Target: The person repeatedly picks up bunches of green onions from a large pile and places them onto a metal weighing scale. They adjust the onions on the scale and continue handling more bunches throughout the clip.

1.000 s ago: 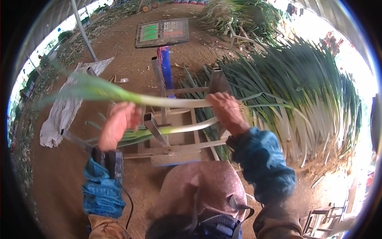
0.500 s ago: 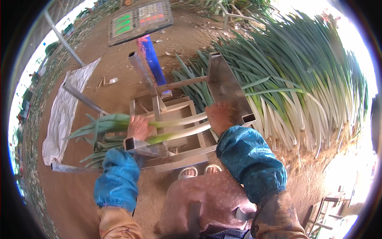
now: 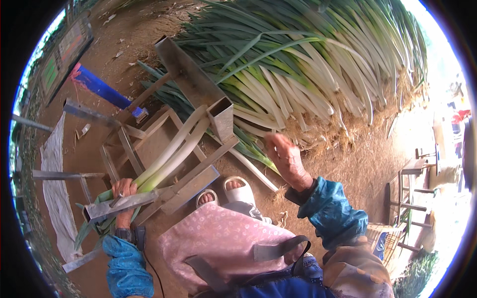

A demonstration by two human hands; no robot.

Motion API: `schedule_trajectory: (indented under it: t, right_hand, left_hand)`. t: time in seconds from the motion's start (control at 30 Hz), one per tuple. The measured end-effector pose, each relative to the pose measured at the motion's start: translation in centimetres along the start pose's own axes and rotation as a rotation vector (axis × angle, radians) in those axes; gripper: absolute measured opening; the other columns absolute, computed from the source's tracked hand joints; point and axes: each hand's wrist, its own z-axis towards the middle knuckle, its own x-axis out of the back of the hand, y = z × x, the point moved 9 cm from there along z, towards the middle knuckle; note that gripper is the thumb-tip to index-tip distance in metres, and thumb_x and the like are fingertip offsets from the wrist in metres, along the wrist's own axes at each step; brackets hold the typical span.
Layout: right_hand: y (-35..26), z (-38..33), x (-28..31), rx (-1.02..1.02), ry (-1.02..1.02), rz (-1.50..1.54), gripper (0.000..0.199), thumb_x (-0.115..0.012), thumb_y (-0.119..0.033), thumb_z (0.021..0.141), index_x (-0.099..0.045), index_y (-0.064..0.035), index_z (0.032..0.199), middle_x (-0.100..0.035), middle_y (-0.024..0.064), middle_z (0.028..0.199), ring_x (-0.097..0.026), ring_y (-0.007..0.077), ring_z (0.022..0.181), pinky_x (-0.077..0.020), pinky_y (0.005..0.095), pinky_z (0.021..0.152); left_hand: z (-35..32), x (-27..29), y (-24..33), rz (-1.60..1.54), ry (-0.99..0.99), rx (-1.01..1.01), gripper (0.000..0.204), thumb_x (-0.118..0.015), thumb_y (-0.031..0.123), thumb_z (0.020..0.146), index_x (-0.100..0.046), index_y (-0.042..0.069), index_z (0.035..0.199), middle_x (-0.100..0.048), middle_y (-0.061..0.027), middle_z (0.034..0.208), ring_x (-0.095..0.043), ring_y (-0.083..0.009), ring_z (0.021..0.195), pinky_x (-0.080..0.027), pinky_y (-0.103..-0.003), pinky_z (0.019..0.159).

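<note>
Two leeks (image 3: 181,141) with long white stalks lie slanting across a metal frame (image 3: 196,82), their white ends against its upright channel. My left hand (image 3: 124,189) is closed round their green part, beside a square metal arm of the frame that partly hides it. Past that hand the leaf tips hang down at the left. My right hand (image 3: 288,161) is off the leeks, fingers loosely bent, with nothing seen in it. It is above the ground near a loose leek (image 3: 256,171) and the root ends of a big leek pile (image 3: 318,74).
A digital scale display (image 3: 64,54) on a blue post (image 3: 102,87) stands at the far left. A white sheet (image 3: 53,179) lies on the dirt floor. Metal bars stick out on the left. At the right are a stool-like frame (image 3: 412,193) and a crate (image 3: 387,238).
My right hand has let go of the leeks' white ends and moved right, toward the pile. The view has turned right. My left hand still grips the leeks.
</note>
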Motion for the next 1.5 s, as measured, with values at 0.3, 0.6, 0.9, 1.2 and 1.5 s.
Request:
schedule_trajectory:
  t: [0.3, 0.6, 0.9, 1.2, 1.5]
  right_hand:
    - [20.8, -17.9, -19.2, -0.557, -0.641, -0.516, 0.027, -0.051, -0.018, 0.088, -0.057, -0.0046, 0.11, -0.06, 0.0174, 0.106, -0.06, 0.0334, 0.1, -0.0478, 0.049, 0.08]
    - [22.8, -15.7, -19.2, -0.421, -0.605, -0.499, 0.037, -0.066, -0.024, 0.078, -0.058, -0.0059, 0.109, -0.064, 0.0187, 0.098, -0.063, 0.0344, 0.093, -0.0499, 0.0461, 0.078]
    - [13.9, -9.3, -0.9, -0.684, -0.577, 0.646, 0.033, -0.061, -0.016, 0.088, -0.055, -0.0025, 0.118, -0.062, 0.0167, 0.103, -0.064, 0.0254, 0.088, -0.053, 0.0343, 0.073]
    - [-0.5, -7.8, 17.6, -0.808, -0.435, 0.928, 0.042, -0.059, -0.02, 0.093, -0.05, 0.0012, 0.128, -0.058, 0.0103, 0.083, -0.051, 0.0121, 0.061, -0.0406, 0.0239, 0.05]
    - [-7.1, -16.2, 29.7, -0.857, -0.422, 0.362, 0.043, -0.059, -0.024, 0.091, -0.053, 0.0021, 0.125, -0.056, 0.0029, 0.066, -0.049, 0.0096, 0.048, -0.0365, 0.0254, 0.041]
  left_hand:
    - [-0.1, -1.1, -1.4, 0.015, -0.089, 0.04, 0.023, -0.053, 0.024, 0.083, -0.06, 0.004, 0.093, -0.058, -0.015, 0.091, -0.052, -0.0339, 0.093, -0.037, -0.047, 0.088]
    - [0.3, -0.5, -0.8, -0.005, -0.136, 0.098, 0.032, -0.052, 0.031, 0.083, -0.06, 0.005, 0.101, -0.06, -0.0148, 0.1, -0.053, -0.0337, 0.094, -0.037, -0.046, 0.088]
    - [-1.5, 9.0, -5.4, -0.21, 0.208, 0.361, 0.052, -0.065, 0.021, 0.08, -0.05, 0.004, 0.127, -0.053, -0.0161, 0.123, -0.052, -0.0295, 0.113, -0.042, -0.041, 0.096]
    - [-1.5, 21.9, 16.0, -1.367, 0.372, 0.343, 0.034, -0.059, 0.024, 0.092, -0.058, 0.001, 0.117, -0.064, -0.0079, 0.093, -0.061, -0.0155, 0.079, -0.053, -0.03, 0.074]
    - [7.7, 4.2, 48.6, -2.469, -0.713, 0.429, 0.038, -0.064, 0.027, 0.09, -0.051, -0.004, 0.108, -0.06, -0.013, 0.096, -0.064, -0.027, 0.078, -0.059, -0.043, 0.07]
